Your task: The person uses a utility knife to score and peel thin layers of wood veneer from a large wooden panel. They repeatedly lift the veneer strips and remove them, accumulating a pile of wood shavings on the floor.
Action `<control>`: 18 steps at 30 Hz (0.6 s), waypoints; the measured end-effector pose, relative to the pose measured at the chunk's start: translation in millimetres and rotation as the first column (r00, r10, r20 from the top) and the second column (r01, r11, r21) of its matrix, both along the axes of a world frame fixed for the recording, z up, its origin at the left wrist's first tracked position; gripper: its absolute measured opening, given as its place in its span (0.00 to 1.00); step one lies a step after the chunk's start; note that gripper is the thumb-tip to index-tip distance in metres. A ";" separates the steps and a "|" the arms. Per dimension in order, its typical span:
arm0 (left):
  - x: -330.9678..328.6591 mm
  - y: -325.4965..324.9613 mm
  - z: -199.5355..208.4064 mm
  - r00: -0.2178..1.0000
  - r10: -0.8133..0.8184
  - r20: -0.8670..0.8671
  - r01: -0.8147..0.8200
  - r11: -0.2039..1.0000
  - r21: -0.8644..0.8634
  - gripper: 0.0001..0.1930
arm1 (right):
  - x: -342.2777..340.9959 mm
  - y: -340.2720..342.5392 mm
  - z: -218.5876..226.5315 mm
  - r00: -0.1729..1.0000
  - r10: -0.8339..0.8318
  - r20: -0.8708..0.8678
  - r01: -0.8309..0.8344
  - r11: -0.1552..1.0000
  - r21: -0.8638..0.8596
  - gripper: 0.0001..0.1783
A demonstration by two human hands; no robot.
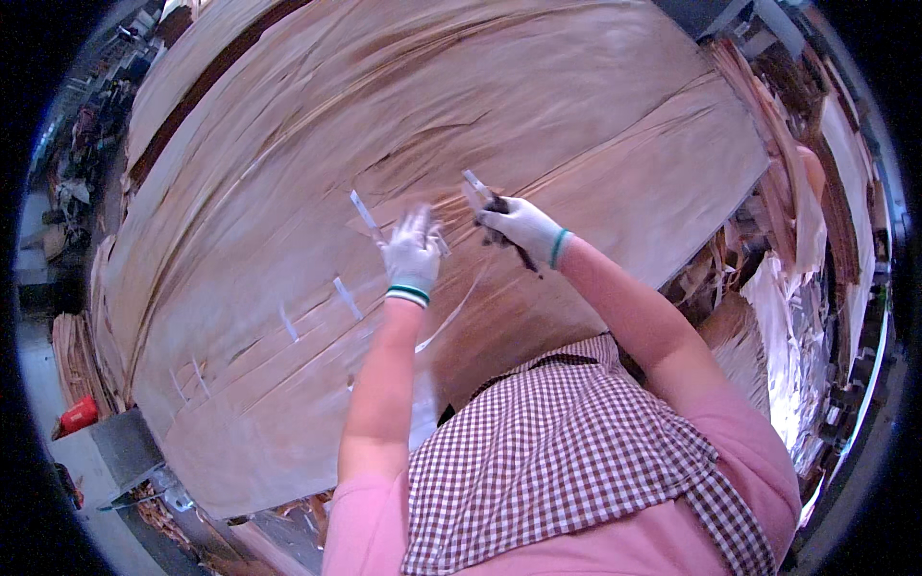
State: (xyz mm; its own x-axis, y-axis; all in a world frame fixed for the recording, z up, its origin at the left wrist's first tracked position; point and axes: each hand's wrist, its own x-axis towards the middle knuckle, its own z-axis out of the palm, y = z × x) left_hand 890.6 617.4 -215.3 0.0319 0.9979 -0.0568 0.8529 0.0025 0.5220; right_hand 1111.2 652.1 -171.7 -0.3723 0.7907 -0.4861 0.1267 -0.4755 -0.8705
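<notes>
A broad, pale brown sheet of wood veneer (538, 106) lies before me, with cracks and streaks along its grain. My left hand (413, 252), in a white glove with a green cuff, is over it with fingers spread, slightly blurred. Beside its fingers a short white tape strip (361, 210) sticks to the sheet. My right hand (523, 230), gloved the same way, is closed round a dark hand tool (523, 257) whose exact kind I cannot make out. A white strip end (474, 181) juts out just past it. A thin white band (456, 319) trails below the hands.
More tape strips (348, 299) sit along a crack at the left. Torn veneer scraps (715, 269) and crinkled shiny sheeting (780, 355) crowd the right side. A red object (77, 417) and a grey box (125, 446) stand past the sheet's lower left edge.
</notes>
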 end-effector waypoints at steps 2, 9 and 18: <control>6.2 10.5 14.8 0.999 -0.022 -0.028 0.028 0.975 0.222 0.29 | -26.5 19.7 5.7 0.995 0.047 0.086 -0.048 0.999 0.009 0.14; -9.6 25.7 -3.5 0.896 -0.247 -0.369 0.290 0.955 0.064 0.29 | -40.4 33.0 7.9 0.788 0.282 0.547 -0.442 0.877 0.185 0.14; -0.6 27.4 2.0 0.917 -0.248 -0.313 0.300 0.945 0.130 0.29 | 34.8 59.9 29.5 0.987 -0.152 0.052 0.153 0.988 -0.015 0.09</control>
